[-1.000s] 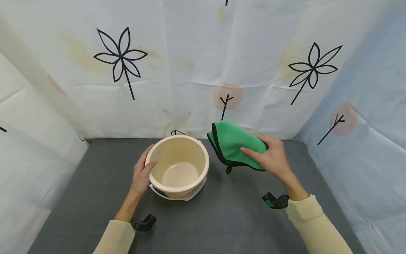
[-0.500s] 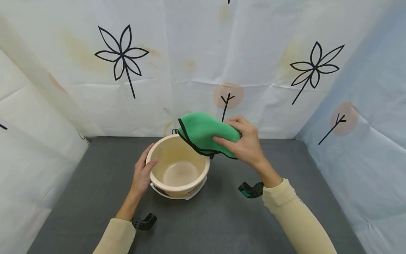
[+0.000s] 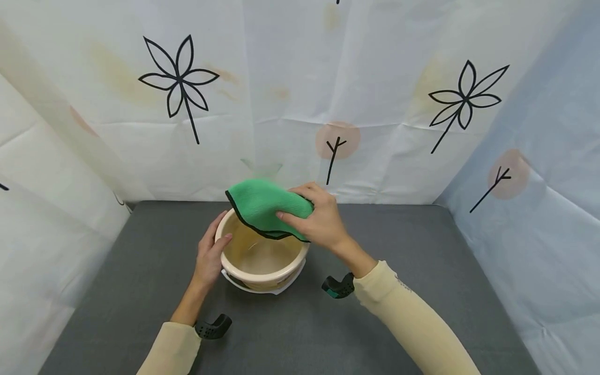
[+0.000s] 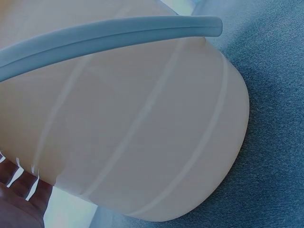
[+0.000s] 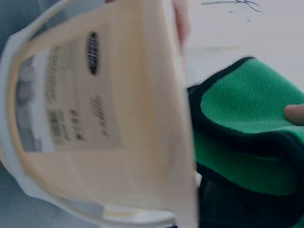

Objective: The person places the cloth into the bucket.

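A cream plastic bucket (image 3: 262, 265) stands on the grey table, its white handle (image 3: 276, 293) hanging down at the front. My left hand (image 3: 209, 255) grips its left rim, thumb over the edge and fingers along the outer wall. In the left wrist view the ribbed bucket wall (image 4: 142, 118) fills most of the picture. My right hand (image 3: 321, 219) pinches a folded green cloth (image 3: 262, 205) with black edging, thumb on the near face. The cloth is over the bucket's mouth and hides its far rim. A printed label (image 5: 71, 95) shows on the bucket in the right wrist view.
A dark grey cloth-covered table (image 3: 398, 245) spreads out around the bucket. Behind it hangs a white curtain (image 3: 281, 94) with black leaf drawings, and more fabric (image 3: 553, 182) closes off both sides. Black wrist devices (image 3: 213, 328) sit on both forearms.
My right hand has carried the green cloth leftward, from beside the bucket to over its mouth. The left hand and the bucket have stayed in place.
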### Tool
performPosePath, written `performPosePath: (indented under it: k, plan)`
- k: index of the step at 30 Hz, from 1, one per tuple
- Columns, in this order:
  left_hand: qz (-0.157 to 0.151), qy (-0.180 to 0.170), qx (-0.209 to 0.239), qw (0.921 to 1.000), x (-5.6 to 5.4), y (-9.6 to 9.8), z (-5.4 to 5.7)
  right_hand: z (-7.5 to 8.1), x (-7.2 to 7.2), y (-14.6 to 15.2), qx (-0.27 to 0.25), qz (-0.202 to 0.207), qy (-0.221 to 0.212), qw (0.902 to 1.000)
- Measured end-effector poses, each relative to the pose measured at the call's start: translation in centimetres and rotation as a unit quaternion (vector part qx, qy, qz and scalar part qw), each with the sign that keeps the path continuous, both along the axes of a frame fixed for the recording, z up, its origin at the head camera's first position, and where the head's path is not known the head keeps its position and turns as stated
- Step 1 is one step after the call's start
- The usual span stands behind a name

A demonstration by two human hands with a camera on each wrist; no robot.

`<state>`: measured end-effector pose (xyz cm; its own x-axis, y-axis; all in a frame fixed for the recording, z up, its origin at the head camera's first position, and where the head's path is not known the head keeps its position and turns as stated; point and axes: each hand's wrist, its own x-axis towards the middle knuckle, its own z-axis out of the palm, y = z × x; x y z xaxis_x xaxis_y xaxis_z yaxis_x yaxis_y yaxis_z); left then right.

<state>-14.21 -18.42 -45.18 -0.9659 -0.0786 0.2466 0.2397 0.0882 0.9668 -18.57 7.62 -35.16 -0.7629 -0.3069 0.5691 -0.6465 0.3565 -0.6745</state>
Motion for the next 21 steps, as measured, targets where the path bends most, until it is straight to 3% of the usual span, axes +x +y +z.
performPosePath:
  k: [7, 12, 16, 21]
  plan:
    - [-0.001, 0.005, 0.003, 1.0, -0.1, 0.0, -0.1, -1.2, -0.2, -1.4, 0.072, -0.03, -0.054, 0.9955]
    - [0.002, 0.003, -0.003, 1.0, -0.1, 0.0, -0.2, -1.8, 0.2, -1.7, 0.151, -0.036, -0.088, 0.9839]
    - [0.001, -0.001, 0.0, 1.0, 0.0, 0.1, -0.1, -2.0, 0.6, -1.8, 0.199, -0.028, -0.092, 0.9752]
    - [0.002, -0.004, 0.003, 1.0, 0.0, 0.2, -0.1, -2.2, 1.0, -1.8, 0.199, -0.015, -0.077, 0.9768]
